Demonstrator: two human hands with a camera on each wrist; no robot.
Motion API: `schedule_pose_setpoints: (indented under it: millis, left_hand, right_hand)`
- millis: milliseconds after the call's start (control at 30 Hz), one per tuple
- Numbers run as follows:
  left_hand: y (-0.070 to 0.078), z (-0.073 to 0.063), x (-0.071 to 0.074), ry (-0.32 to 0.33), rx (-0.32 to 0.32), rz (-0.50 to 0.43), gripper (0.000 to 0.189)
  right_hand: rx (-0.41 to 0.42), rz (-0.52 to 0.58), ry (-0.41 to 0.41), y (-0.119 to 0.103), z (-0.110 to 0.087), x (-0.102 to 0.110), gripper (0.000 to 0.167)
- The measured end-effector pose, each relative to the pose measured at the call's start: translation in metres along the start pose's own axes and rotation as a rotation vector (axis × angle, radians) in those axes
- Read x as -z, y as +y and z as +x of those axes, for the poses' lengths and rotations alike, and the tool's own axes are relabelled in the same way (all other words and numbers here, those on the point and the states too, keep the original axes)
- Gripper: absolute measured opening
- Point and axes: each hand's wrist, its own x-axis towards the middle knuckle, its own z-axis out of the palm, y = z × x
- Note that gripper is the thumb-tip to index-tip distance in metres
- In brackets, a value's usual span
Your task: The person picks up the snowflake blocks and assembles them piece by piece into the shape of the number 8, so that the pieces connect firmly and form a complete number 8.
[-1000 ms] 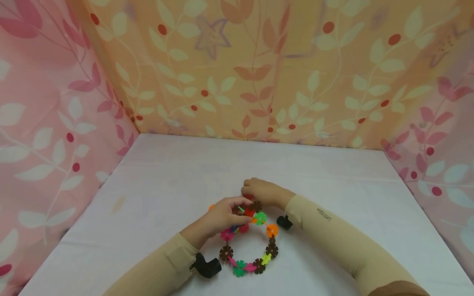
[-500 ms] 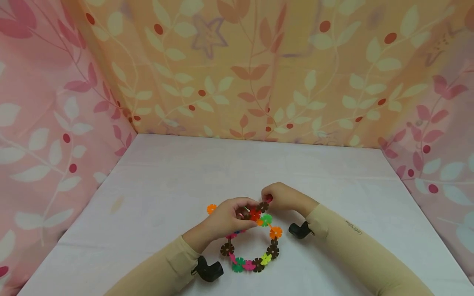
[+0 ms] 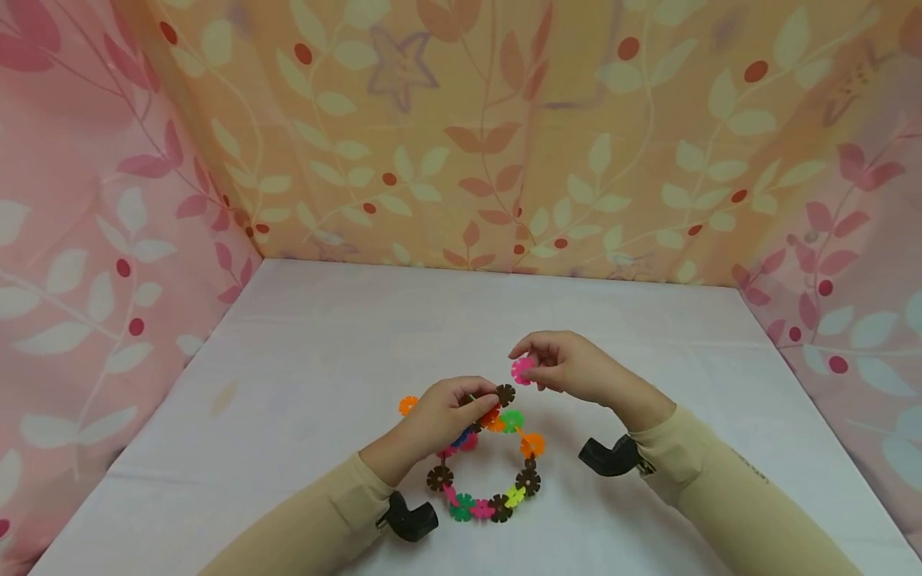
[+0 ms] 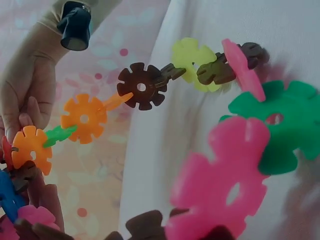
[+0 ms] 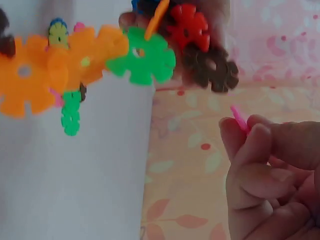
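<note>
Two hands (image 3: 579, 370) apart, both pinching flower pieces (image 3: 522, 370)

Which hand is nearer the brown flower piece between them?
Left. The left hand has fingertips close beside the brown flower piece; the right hand is apart, beyond it to the right, pinching a pink piece.

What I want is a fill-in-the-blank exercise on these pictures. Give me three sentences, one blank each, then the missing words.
1. The right hand pinches a loose flower piece coloured ____.
2. The left hand grips the chain, and the end piece that juts out beyond that hand's thumb, nearest the right hand, is coloured ____.
3. The curved object at the right wrist is coloured ____.

Missing words: pink; brown; black.
</note>
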Motion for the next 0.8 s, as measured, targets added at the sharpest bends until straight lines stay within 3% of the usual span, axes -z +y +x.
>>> schedule_pose_setpoints:
  millis: [200,367,567,800]
  left_hand:
    - [0.003,0.002,0.001,0.027,-0.079,0.118,0.016]
    - [0.002,0.003,0.0,0.066,-0.138,0.191,0.015]
    - [0.002,0.004,-0.001,0.08,-0.14,0.226,0.021]
    - [0.001,0.004,-0.004,0.094,-0.161,0.277,0.033]
  right_hand:
    - [-0.004,0.056,0.041,-0.005,-0.001,-0.007,0.015]
    - [0.018,0.035,0.065,-0.012,0.001,-0.013,0.015]
    - [0.03,-0.086,0.073,-0.016,0.004,-0.02,0.005]
    - [0.031,-0.129,0.033,-0.018,0.008,-0.026,0.008]
